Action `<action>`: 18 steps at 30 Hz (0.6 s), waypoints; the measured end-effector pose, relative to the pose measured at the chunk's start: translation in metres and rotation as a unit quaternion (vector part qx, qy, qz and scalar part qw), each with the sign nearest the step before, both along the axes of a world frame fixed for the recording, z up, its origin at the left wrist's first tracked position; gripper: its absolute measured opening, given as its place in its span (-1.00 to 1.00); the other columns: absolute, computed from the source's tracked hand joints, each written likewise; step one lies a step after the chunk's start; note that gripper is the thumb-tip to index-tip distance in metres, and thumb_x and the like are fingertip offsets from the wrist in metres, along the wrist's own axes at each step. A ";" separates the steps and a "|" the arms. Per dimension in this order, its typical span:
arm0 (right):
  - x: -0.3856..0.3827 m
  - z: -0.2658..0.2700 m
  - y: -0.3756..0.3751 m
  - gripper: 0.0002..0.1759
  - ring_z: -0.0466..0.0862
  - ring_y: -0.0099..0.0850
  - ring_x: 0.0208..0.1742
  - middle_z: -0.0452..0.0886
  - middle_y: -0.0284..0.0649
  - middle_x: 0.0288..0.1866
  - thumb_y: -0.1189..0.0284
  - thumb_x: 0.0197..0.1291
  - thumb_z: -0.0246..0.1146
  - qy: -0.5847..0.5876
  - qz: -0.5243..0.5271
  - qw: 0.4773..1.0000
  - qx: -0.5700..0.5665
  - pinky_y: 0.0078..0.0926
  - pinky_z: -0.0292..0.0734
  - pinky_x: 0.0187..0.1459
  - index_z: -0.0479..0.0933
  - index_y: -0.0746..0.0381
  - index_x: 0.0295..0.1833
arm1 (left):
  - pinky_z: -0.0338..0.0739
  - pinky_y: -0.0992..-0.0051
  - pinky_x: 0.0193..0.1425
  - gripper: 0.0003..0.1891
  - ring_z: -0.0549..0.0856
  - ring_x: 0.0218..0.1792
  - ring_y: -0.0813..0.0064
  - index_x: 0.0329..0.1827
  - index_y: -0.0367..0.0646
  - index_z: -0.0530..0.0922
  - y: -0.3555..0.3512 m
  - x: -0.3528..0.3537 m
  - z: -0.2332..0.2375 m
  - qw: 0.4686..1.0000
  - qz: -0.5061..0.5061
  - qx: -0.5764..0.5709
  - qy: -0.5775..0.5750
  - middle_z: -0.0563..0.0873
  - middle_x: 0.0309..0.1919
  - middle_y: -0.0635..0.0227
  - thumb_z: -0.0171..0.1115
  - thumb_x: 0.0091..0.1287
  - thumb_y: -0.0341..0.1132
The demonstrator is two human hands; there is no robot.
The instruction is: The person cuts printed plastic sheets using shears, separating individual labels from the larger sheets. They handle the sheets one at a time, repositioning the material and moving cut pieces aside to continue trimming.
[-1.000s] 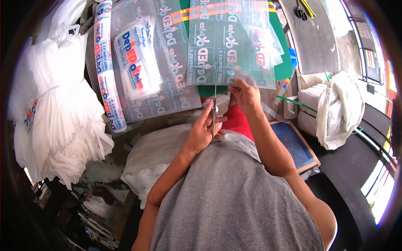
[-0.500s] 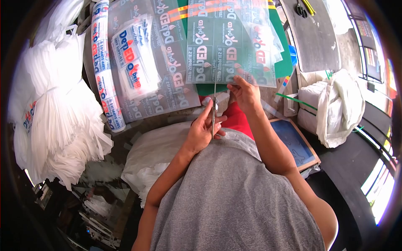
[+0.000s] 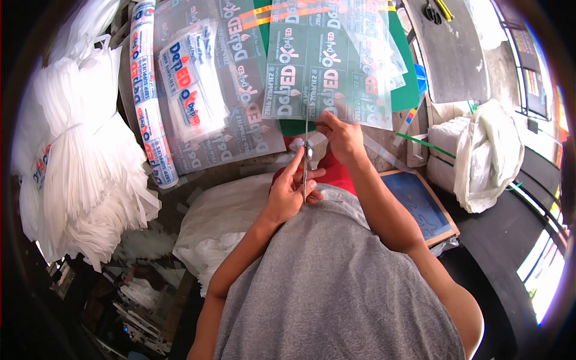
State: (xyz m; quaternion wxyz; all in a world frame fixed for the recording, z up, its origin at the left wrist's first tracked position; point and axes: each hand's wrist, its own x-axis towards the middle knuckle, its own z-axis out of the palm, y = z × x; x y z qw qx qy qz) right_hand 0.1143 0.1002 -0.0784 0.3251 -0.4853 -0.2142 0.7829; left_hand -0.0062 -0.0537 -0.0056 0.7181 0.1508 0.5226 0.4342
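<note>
a cluttered workbench [image 3: 198,174] is filling the view, with a green cutting mat [image 3: 407,90] lying at its far side and a big heap of white plastic bags [image 3: 78,156] piling up on the left. a printed clear sheet [image 3: 327,66], covered in red and white logos, is lying over the mat and reaching out past the near edge of it. the right hand [image 3: 342,137] is pinching the near edge of this sheet between thumb and fingers, closed on it. the left hand [image 3: 292,193] is gripping a pair of scissors [image 3: 306,157], its fingers curled around the handles, and the blades are pointing away from the body, their tips meeting the sheet's near edge just left of the right hand. a roll of printed film [image 3: 147,90] is lying further left, with a loose stack of printed labels [image 3: 192,84] beside it. a blue framed board [image 3: 420,207] is resting by the right forearm, and a white sack [image 3: 486,156] is sitting beyond it.
</note>
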 end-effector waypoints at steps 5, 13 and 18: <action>-0.011 -0.004 -0.007 -0.61 0.72 -0.37 -0.16 0.66 -0.16 -0.07 0.58 0.28 0.30 -0.005 0.032 0.999 0.036 -0.46 0.68 -0.15 0.43 0.29 0.19 | 0.68 0.59 -0.24 -0.22 0.75 -0.31 0.56 0.68 0.08 -0.11 0.001 0.000 -0.004 1.000 -0.001 0.010 0.021 0.67 0.17 0.05 0.09 0.50 -0.50; -0.010 0.004 -0.013 -0.61 0.73 -0.37 -0.19 0.66 -0.13 -0.09 0.62 0.27 0.28 -0.022 0.032 0.998 0.047 -0.45 0.70 -0.17 0.41 0.35 0.19 | 0.69 0.55 -0.20 -0.22 0.73 -0.31 0.57 0.67 -0.02 -0.10 0.009 0.003 0.000 1.000 0.009 0.005 0.030 0.69 0.16 0.08 0.13 0.50 -0.44; -0.006 -0.009 -0.016 -0.62 0.72 -0.38 -0.21 0.66 -0.14 -0.11 0.62 0.26 0.27 -0.025 0.041 0.998 0.051 -0.44 0.71 -0.19 0.42 0.36 0.18 | 0.68 0.56 -0.22 -0.22 0.72 -0.34 0.59 0.67 -0.05 -0.10 0.008 0.005 -0.002 1.000 0.008 0.003 0.023 0.68 0.17 0.07 0.13 0.49 -0.45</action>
